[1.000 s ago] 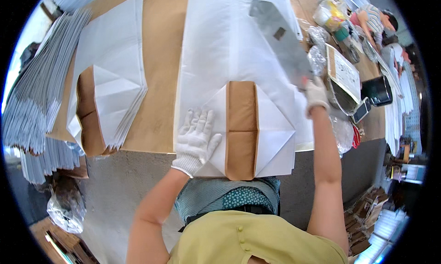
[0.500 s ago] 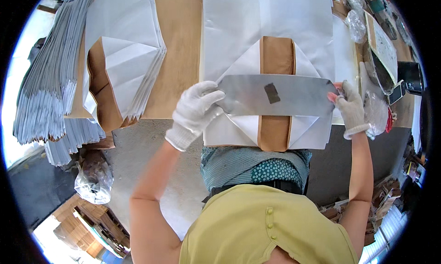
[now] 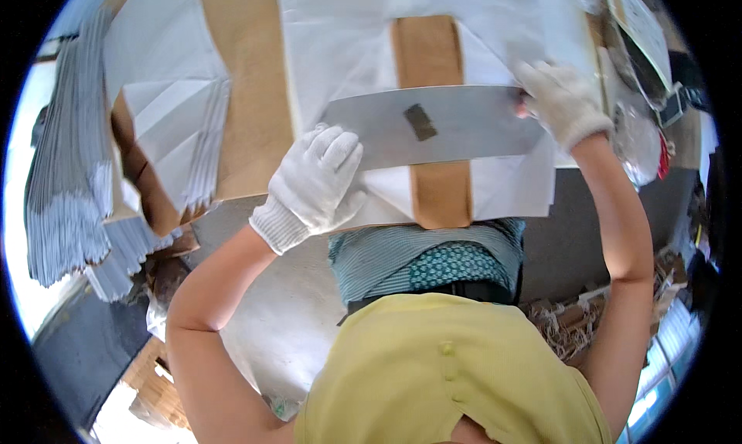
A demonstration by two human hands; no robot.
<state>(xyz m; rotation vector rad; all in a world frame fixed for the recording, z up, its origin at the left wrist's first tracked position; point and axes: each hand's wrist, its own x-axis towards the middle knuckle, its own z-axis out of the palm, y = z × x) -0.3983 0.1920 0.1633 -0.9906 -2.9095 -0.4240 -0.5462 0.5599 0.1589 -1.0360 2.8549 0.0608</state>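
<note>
A thin grey metal plate [image 3: 471, 123] with a dark patch lies across the folded bottom of a white paper bag [image 3: 506, 185], over its brown strip [image 3: 429, 54]. My left hand [image 3: 313, 177], in a white knitted glove, is at the plate's left end. Its fingers lie near the edge and its thumb stands apart, below the plate. At the opposite end, my right hand [image 3: 564, 104], gloved too, pinches the plate's upper right corner; a bare fingertip shows there. The underside of the plate is hidden.
Left on the brown tabletop [image 3: 251, 135] lies a stack of white bags with folded ends [image 3: 166, 127]. Farther left, a thick pile of grey-white folded paper [image 3: 66, 173] overhangs the edge. Clear plastic [image 3: 638, 146] and a red item [image 3: 664, 156] sit at the right.
The view has shifted, so the table appears higher and farther left. My left hand has turned, its thumb now away from the plate's end. The right hand has shifted up along the plate's right end.
</note>
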